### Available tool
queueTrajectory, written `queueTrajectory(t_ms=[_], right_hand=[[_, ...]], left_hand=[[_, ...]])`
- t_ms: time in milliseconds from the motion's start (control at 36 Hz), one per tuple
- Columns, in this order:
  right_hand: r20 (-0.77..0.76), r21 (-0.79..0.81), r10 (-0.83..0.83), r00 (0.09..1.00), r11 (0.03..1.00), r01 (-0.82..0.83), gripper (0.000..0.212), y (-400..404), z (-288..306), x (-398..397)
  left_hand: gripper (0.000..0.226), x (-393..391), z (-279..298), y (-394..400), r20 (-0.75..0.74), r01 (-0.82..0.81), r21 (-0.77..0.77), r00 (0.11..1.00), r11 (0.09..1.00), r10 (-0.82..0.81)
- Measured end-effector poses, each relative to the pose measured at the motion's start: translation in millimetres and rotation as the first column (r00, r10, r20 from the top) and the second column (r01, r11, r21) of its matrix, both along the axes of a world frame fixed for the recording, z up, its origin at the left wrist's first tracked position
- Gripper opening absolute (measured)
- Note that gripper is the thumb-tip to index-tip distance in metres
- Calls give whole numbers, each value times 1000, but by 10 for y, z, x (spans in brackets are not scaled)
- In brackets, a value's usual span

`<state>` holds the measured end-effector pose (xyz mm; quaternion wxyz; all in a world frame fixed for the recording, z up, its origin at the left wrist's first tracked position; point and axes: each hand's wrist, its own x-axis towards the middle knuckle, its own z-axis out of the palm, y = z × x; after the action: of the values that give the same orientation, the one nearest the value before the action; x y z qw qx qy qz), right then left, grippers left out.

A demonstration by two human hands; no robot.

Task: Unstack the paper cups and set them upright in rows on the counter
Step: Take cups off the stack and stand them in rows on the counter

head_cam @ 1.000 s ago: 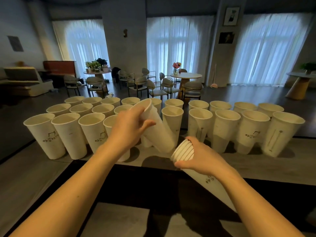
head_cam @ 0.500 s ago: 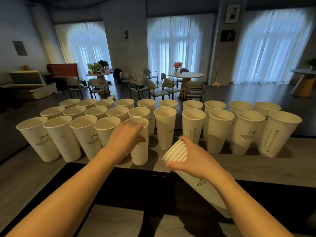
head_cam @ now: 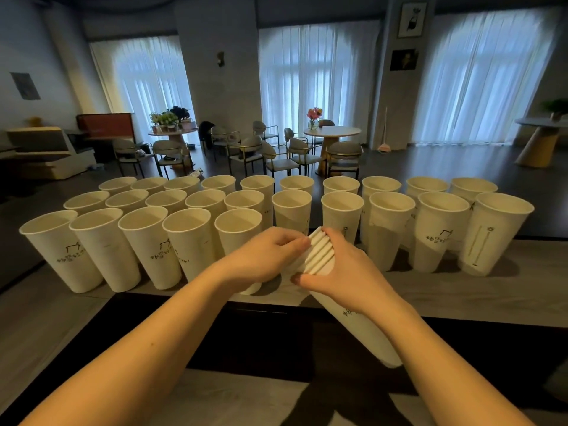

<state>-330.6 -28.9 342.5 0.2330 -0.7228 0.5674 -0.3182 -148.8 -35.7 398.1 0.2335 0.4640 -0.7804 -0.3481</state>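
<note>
Several white paper cups (head_cam: 292, 210) stand upright in three rows on the grey counter (head_cam: 461, 290). The front row's newest cup (head_cam: 238, 232) stands just behind my left hand. My right hand (head_cam: 344, 275) grips a nested stack of cups (head_cam: 321, 256), which tilts with its rims up and left and its base down towards me. My left hand (head_cam: 264, 256) pinches the top rim of that stack with curled fingers. Both hands meet over the counter's front edge.
The front row has open counter to the right of its newest cup, in front of the second-row cups (head_cam: 390, 222). A dark lower ledge (head_cam: 261, 339) lies between me and the counter. Beyond it are chairs and round tables (head_cam: 332, 132).
My left hand set a cup upright in the front row, let go of it and came right to the stack's rims. My right hand raised the stack slightly.
</note>
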Motion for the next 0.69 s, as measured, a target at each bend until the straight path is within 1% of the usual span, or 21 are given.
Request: queueTrajectory(t_ms=[56, 111, 167, 194, 222, 250, 306, 361, 389, 444, 500, 556, 611, 694], right_hand=[[-18, -17, 9, 1000, 1000, -9, 94, 14, -12, -14], [-65, -40, 11, 998, 999, -14, 95, 39, -10, -47], [-117, -75, -6, 993, 997, -2, 98, 59, -11, -98], [-132, -86, -20, 991, 996, 9, 99, 68, -16, -133], [-145, -90, -35, 989, 996, 22, 100, 74, -22, -174], [-159, -83, -50, 986, 996, 37, 100, 81, -23, -218], [-214, -32, -96, 972, 995, 91, 104, 84, -20, -314], [-286, 41, -154, 946, 984, 172, 106, 87, -14, -397], [-304, 64, -180, 936, 976, 208, 107, 89, -17, -427], [-296, 81, -220, 929, 964, 254, 107, 99, -20, -459], [-274, 84, -240, 931, 959, 271, 107, 112, -14, -465], [-252, 90, -242, 937, 958, 272, 107, 121, -11, -457], [-225, 87, -241, 944, 960, 265, 107, 131, -3, -450], [-187, 76, -231, 955, 966, 248, 107, 142, 24, -438]], left_hand=[[30, -22, -9, 14, -29, -31, 12, 999, 999, 32], [19, -47, -14, 16, -59, -69, -1, 996, 998, 69], [9, -59, 13, 23, -125, -128, -10, 984, 992, 126], [7, -55, 47, 28, -167, -154, -19, 975, 988, 149], [7, -46, 89, 27, -202, -185, -55, 964, 981, 171], [8, -34, 137, 27, -221, -225, -129, 956, 966, 193], [13, -5, 235, 31, -204, -295, -347, 950, 890, 236], [16, 13, 277, 9, -118, -282, -534, 958, 797, 260], [15, 2, 282, 0, -43, -237, -579, 965, 780, 261], [10, -61, 217, -42, 139, -121, -591, 959, 798, 248], [10, -144, 92, -105, 311, -24, -598, 915, 801, 259], [15, -204, -46, -188, 432, 71, -620, 862, 781, 265], [18, -225, -146, -260, 494, 117, -624, 825, 772, 274], [20, -190, -203, -318, 506, 108, -626, 810, 772, 297]])
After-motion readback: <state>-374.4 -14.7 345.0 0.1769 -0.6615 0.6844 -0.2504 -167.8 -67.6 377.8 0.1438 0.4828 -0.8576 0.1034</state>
